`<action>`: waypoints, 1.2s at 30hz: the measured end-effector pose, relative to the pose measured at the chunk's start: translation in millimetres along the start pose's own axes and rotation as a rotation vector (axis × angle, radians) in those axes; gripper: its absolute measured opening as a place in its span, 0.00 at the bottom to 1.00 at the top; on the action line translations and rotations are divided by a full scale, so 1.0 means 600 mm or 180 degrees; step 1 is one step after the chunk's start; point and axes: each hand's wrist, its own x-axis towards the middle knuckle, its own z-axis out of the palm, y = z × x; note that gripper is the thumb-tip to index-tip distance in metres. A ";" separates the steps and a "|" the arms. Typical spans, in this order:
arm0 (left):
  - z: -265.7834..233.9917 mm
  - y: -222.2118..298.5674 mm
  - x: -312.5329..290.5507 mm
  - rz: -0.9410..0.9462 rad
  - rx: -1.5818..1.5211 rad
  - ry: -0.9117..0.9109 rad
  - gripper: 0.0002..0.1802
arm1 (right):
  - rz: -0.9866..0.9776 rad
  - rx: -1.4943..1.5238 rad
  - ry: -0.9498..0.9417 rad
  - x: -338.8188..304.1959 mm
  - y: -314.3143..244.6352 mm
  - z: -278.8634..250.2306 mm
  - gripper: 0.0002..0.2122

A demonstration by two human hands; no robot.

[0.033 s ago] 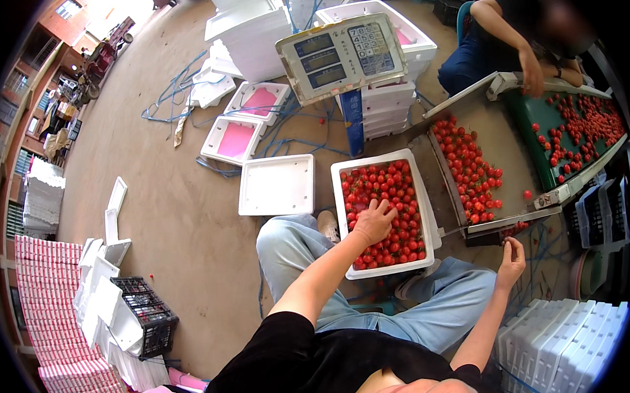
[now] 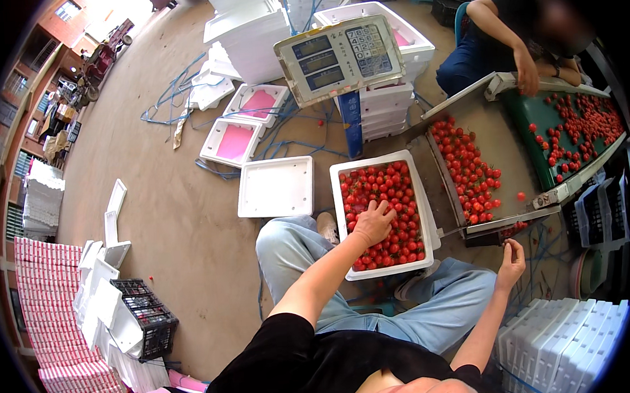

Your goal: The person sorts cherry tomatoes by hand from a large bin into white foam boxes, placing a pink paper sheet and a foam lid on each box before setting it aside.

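Observation:
A white foam box (image 2: 428, 244) full of red cherry tomatoes (image 2: 392, 182) stands between my knees. My left hand (image 2: 374, 223) lies on top of these tomatoes, its fingers somewhat bent and apart; I see nothing gripped in it. To the right, my right hand (image 2: 511, 264) is raised beside the lower edge of a metal sorting tray (image 2: 519, 128). Its fingertips are pinched together, and whatever may be between them is too small to make out. More cherry tomatoes (image 2: 468, 169) are heaped along the tray's left side.
Behind the box rises a scale display (image 2: 340, 57) on a blue post. A white foam lid (image 2: 276, 188) lies left of the box. A co-worker's hand (image 2: 527, 75) hangs by the green belt (image 2: 527, 141). White crates (image 2: 560, 344) stand at lower right; blue straps (image 2: 291, 138) litter the floor.
A single loose tomato on the metal tray has rolled slightly left. Both my hands keep their places.

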 end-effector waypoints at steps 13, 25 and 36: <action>-0.014 -0.050 -0.001 -0.2715 -0.3867 0.0283 0.06 | 0.0356 0.0295 0.0262 -0.023 0.036 0.002 0.07; -0.131 0.049 0.106 -0.1356 -0.8273 0.0453 0.08 | 0.0461 0.0239 0.0131 -0.017 0.038 0.012 0.07; -0.076 0.194 0.294 -0.1507 -0.7999 0.0179 0.08 | 0.0534 0.0513 0.0162 -0.013 0.051 0.006 0.06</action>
